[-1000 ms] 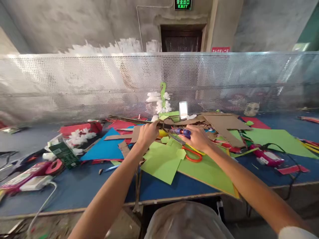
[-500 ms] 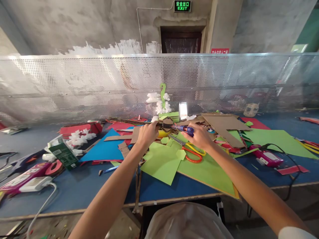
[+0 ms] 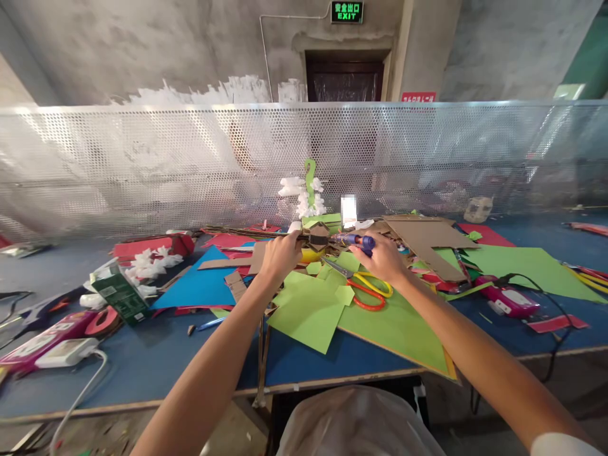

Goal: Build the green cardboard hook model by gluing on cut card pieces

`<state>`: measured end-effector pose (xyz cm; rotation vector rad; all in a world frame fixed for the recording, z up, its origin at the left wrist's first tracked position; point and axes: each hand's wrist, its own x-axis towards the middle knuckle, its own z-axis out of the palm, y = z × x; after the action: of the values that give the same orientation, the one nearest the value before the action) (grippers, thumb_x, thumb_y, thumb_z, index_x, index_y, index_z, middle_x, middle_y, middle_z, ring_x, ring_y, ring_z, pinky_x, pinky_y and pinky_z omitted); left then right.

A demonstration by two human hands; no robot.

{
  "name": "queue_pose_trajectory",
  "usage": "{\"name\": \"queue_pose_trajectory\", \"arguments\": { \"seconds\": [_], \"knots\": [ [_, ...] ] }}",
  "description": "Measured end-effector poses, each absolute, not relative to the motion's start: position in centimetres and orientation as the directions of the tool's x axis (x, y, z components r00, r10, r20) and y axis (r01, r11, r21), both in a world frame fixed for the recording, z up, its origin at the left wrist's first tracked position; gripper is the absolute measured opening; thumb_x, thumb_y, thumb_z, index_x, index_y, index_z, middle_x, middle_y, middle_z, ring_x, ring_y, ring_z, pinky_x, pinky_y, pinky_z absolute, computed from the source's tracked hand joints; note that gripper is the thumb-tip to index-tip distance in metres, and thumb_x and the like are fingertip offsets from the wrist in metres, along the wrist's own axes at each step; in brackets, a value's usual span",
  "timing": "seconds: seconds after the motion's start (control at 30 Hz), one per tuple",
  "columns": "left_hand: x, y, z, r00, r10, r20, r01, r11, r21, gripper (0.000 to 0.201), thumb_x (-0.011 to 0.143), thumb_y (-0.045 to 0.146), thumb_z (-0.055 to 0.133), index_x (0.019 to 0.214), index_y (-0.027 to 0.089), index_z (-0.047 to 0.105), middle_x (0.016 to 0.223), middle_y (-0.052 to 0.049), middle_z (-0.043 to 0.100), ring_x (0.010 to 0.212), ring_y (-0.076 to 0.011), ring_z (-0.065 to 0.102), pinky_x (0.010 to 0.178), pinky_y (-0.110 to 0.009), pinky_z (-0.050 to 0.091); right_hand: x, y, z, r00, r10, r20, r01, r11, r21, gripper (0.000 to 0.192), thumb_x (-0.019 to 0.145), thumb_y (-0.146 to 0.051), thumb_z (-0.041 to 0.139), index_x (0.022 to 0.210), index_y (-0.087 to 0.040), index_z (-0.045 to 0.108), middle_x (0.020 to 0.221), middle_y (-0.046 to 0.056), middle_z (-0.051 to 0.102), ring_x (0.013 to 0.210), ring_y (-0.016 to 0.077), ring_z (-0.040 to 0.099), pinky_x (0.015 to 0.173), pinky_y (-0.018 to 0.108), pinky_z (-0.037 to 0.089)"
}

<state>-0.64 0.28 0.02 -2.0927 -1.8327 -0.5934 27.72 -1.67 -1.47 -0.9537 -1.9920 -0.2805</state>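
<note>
Left on the worktop (image 3: 156, 361) are one green box (image 3: 124, 292) and one blue sheet (image 3: 199, 282). Over the middle, the left hand (image 3: 278, 256) grips one brown cardboard piece (image 3: 318, 240), fingertips partly hidden. Nearer the front edge lies one pair of scissors (image 3: 350, 276). The right hand (image 3: 384, 259) is wrapped around one purple tool (image 3: 354, 240), pointing at the cardboard piece. Since one second ago, tool and right hand have shifted slightly right, uncovering more of the scissors' yellow handle.

Purple-blue handheld tool (image 3: 357, 240), roughly level just right of centre, brown cardboard piece (image 3: 319, 232), dark-banded (outline unclear), mid-frame.
</note>
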Motion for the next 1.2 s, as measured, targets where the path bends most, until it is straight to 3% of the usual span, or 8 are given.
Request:
{"name": "queue_pose_trajectory", "arguments": {
  "seconds": [0.27,0.5,0.67,0.9,1.2],
  "knots": [
    [-0.9,0.6,0.0,0.087,0.867,0.49,0.988,-0.139,0.071,0.044,0.101,0.034,0.049,0.141,0.026,0.065,0.106,-0.015,0.081,0.098,-0.0335,0.076,0.08,-0.035,0.052,26.8,-2.4,-1.7,-0.408,0.545,0.733,0.74,0.668,-0.085,0.039,0.103,-0.055,0.052,0.081,-0.023,0.058,0.078,0.004,0.059,0.07,0.0198,0.056,0.065,0.031,0.036],
    [-0.6,0.2,0.2,0.097,0.866,0.491,0.989,-0.138,0.049,0.044,0.102,0.034,0.047,0.141,0.026,0.065,0.103,-0.016,0.081,0.096,-0.0354,0.077,0.078,-0.036,0.052,27.3,-2.1,-1.6,-0.331,0.551,0.766,0.771,0.626,-0.116,0.04,0.103,-0.054,0.052,0.079,-0.022,0.058,0.075,0.004,0.057,0.068,0.0207,0.055,0.063,0.033,0.036],
    [-0.1,-0.3,0.4,0.091,0.879,0.467,0.992,-0.119,0.031,0.047,0.102,0.035,0.046,0.145,0.026,0.063,0.103,-0.017,0.08,0.094,-0.0354,0.077,0.078,-0.037,0.052,26.3,-2.4,-1.9,-0.431,0.541,0.722,0.724,0.685,-0.081,0.037,0.103,-0.053,0.054,0.084,-0.023,0.062,0.083,0.006,0.063,0.072,0.0206,0.058,0.066,0.033,0.039],
    [-0.1,-0.5,0.4,0.104,0.882,0.459,0.992,-0.127,0.019,0.046,0.103,0.037,0.045,0.143,0.024,0.064,0.101,-0.018,0.08,0.093,-0.0355,0.076,0.077,-0.037,0.051,27.1,-2.0,-1.4,-0.346,0.519,0.782,0.689,0.706,-0.164,0.032,0.105,-0.05,0.052,0.1,-0.022,0.065,0.098,0.01,0.069,0.086,0.025,0.065,0.074,0.034,0.047],
    [0.0,-0.4,0.3,0.105,0.876,0.471,0.992,-0.126,0.013,0.047,0.103,0.036,0.044,0.145,0.026,0.063,0.101,-0.017,0.08,0.092,-0.0349,0.077,0.076,-0.037,0.051,27.0,-2.0,-1.5,-0.302,0.5,0.811,0.751,0.649,-0.12,0.038,0.104,-0.055,0.051,0.088,-0.023,0.062,0.083,0.007,0.063,0.074,0.0224,0.058,0.066,0.034,0.039]
  ]
}}
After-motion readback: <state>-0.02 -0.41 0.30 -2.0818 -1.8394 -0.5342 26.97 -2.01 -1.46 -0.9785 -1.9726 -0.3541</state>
